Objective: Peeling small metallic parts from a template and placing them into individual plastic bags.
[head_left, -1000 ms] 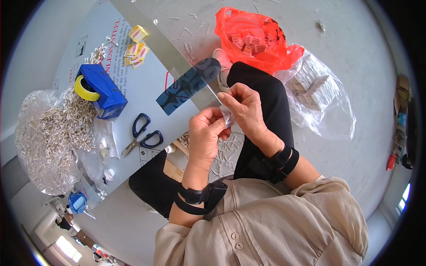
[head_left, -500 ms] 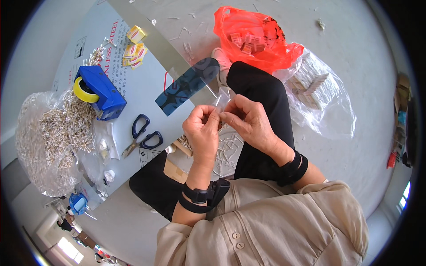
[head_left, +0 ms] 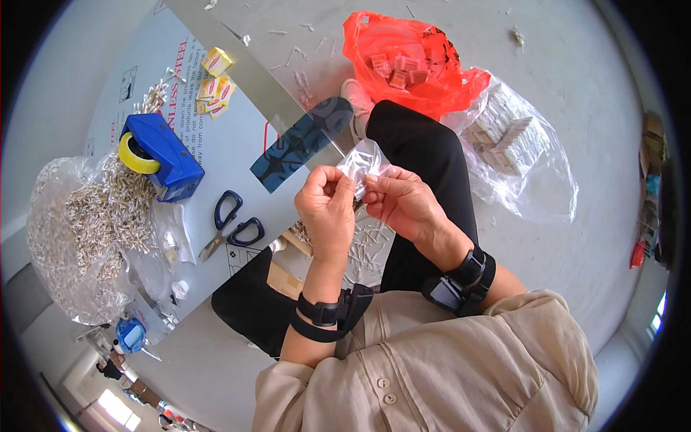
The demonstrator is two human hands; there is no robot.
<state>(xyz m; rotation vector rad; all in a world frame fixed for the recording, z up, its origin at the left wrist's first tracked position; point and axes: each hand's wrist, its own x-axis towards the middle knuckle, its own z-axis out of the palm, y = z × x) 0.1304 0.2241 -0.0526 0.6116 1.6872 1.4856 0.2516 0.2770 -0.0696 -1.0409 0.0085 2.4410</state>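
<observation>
A small clear plastic bag [head_left: 362,160] is held up between my two hands above my lap. My left hand [head_left: 325,205] is closed, pinching the bag's left edge between thumb and fingers. My right hand [head_left: 409,205] grips its right side, thumb on top and fingers curled beneath. What the bag contains, if anything, I cannot make out. To the left of my hands, dark-handled scissors [head_left: 234,223] lie part-open on the table. Beyond them stands a blue tape dispenser [head_left: 169,155] with a yellow roll of tape [head_left: 137,153].
A large clear bag of cotton swabs [head_left: 101,223] fills the table's left side. Small yellow boxes [head_left: 216,88] lie farther back. On the floor are a red plastic bag [head_left: 403,61] with small packs, a clear bag of white packs [head_left: 507,140], and scattered swabs [head_left: 368,245].
The small plastic bag has spread wider and shows more above my fingers. My right hand has turned and shifted slightly down and right. My left hand stays nearly in place.
</observation>
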